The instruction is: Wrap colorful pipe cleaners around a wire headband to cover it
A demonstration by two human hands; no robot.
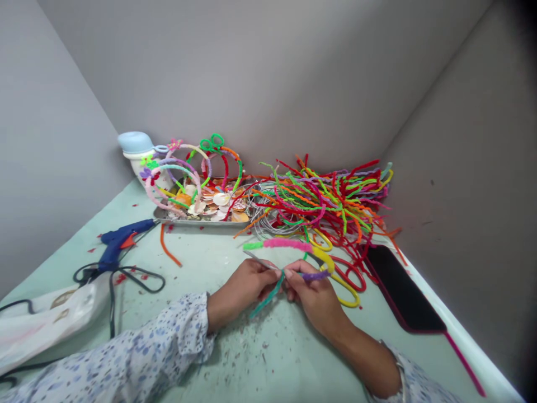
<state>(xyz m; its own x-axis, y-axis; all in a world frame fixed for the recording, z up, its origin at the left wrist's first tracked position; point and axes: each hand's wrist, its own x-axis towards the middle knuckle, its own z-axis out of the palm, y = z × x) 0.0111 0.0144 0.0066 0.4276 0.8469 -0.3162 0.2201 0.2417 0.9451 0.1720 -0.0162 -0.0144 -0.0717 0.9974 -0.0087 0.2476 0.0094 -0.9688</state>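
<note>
A curved headband [289, 244] is held between my two hands, wrapped in green, pink, yellow and purple fuzzy sections, with a bare grey metal end [257, 258] toward the left. My left hand [245, 288] is closed in a pinch on the bare part of the band. My right hand [314, 299] grips it by the purple section [315, 276]. At the fingertips of both hands a teal pipe cleaner [268, 296] meets the band, its loose end hanging down to the left. Exactly which fingers press on the teal strand is hidden.
Behind the hands lie a heap of colored pipe cleaners [335, 196], a metal tray [201, 222] with shells and finished headbands, and scissors [346, 294]. A blue glue gun [115, 243], its cord and a plastic bag [54, 319] are left; a phone [403, 291] is right.
</note>
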